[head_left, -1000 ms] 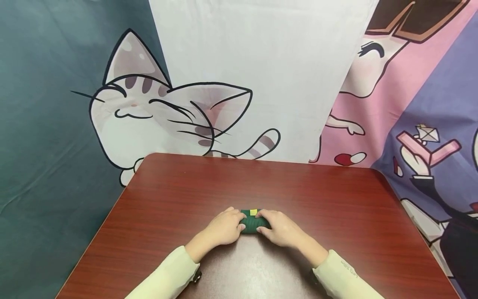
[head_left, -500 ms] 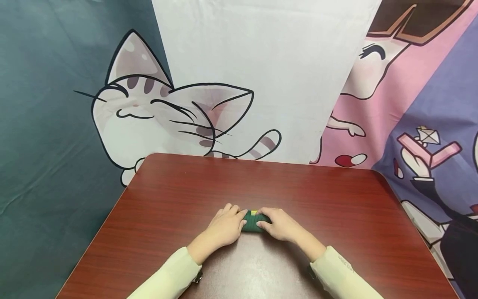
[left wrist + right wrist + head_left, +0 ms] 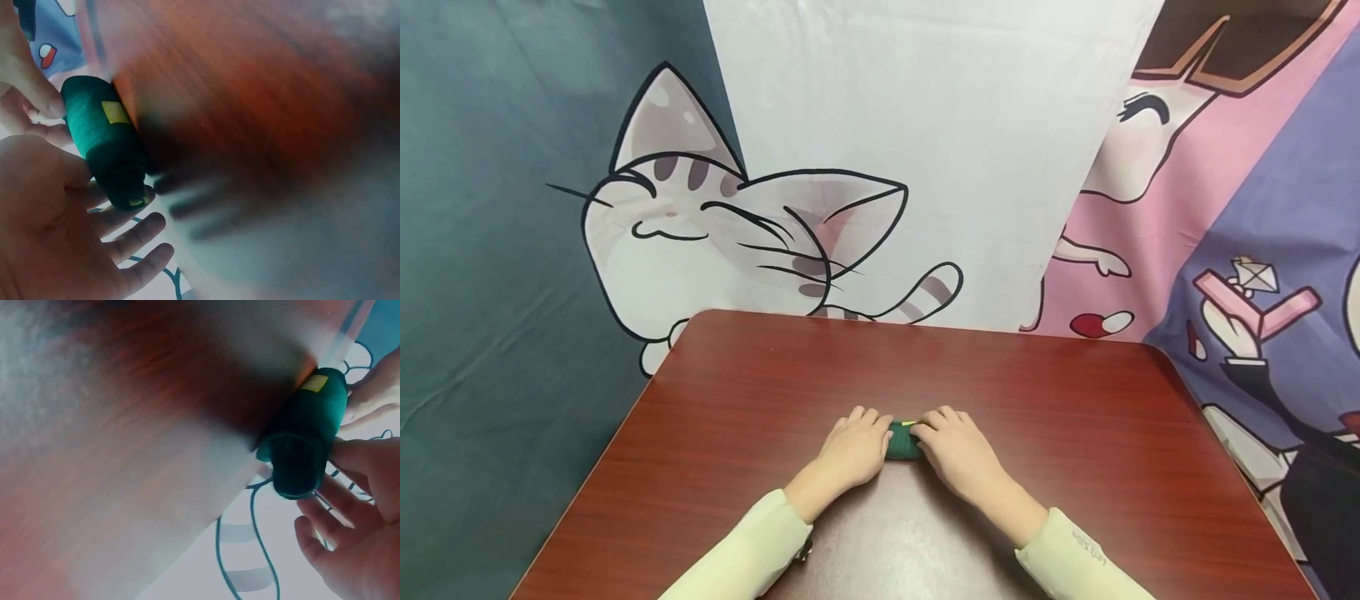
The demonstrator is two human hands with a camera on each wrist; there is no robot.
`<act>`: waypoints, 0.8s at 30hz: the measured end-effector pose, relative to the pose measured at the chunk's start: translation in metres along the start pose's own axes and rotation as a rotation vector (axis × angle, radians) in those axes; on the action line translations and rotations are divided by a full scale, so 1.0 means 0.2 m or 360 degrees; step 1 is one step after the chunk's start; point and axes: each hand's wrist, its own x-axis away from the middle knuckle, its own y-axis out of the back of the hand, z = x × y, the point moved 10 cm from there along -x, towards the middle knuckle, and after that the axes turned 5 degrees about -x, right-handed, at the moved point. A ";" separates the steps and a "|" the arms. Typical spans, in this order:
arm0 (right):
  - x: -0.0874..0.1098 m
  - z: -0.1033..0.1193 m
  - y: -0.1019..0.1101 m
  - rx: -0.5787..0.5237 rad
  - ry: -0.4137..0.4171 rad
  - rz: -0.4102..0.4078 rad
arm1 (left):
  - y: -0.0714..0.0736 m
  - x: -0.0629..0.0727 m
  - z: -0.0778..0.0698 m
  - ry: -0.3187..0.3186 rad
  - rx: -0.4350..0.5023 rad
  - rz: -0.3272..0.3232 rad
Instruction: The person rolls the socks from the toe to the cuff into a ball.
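Roll [image 3: 902, 443], green, one piece: lying on the table [image 3: 760, 375] about midway across, its length running left to right between two hands.

Left hand [image 3: 853, 452]: grasping the left end, the index finger reaching past it; the other fingers are extending loosely beyond, on the far side.

Right hand [image 3: 962, 454]: grasping the right end and hiding much of it from above; its fingers are bending slightly on the far side. How firmly either hand is pressing, cannot tell.

Label [image 3: 115, 112], yellow, small: sitting on the far side of the roll, between the hands.

Edge [image 3: 265, 451], green: curling away from the body at the right end, beside a dark hollow. How far it is running along the length, cannot tell.

Handling, as judged: the roll is looking soft, so even pressure at both ends should be serving best. Moving the two hands together would be keeping the ends level; one hand leading would be risking a skewed, cone-like shape. The curling edge is deserving a light touch, lest the layers be slipping.

Sleeves [image 3: 745, 546], pale: covering both forearms, near side.

Backdrop [image 3: 985, 125], printed with a cat [image 3: 662, 233] at left: hanging beyond the far edge.
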 end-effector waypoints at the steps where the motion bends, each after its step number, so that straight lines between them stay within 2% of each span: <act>1: 0.00 0.01 0.00 0.0033 0.0033 0.0007 | 0.00 0.00 0.00 0.0004 0.0001 -0.0006; 6: 0.03 0.04 -0.04 0.0161 0.0080 0.0120 | 0.02 -0.01 0.00 -0.0021 -0.0004 -0.0105; 10: 0.04 0.03 -0.08 0.0177 0.0063 0.0180 | 0.05 0.02 -0.04 -0.0120 -0.0097 -0.0183; 14: 0.04 0.01 -0.09 0.0158 0.0026 0.0209 | 0.04 0.06 -0.08 -0.0220 -0.0197 -0.0120; 18: 0.03 0.00 -0.09 0.0149 0.0027 0.0226 | 0.03 0.07 -0.10 -0.0214 -0.0268 -0.0072; 24: 0.04 0.00 -0.10 0.0130 0.0061 0.0239 | 0.02 0.06 -0.13 -0.0227 -0.0403 -0.0096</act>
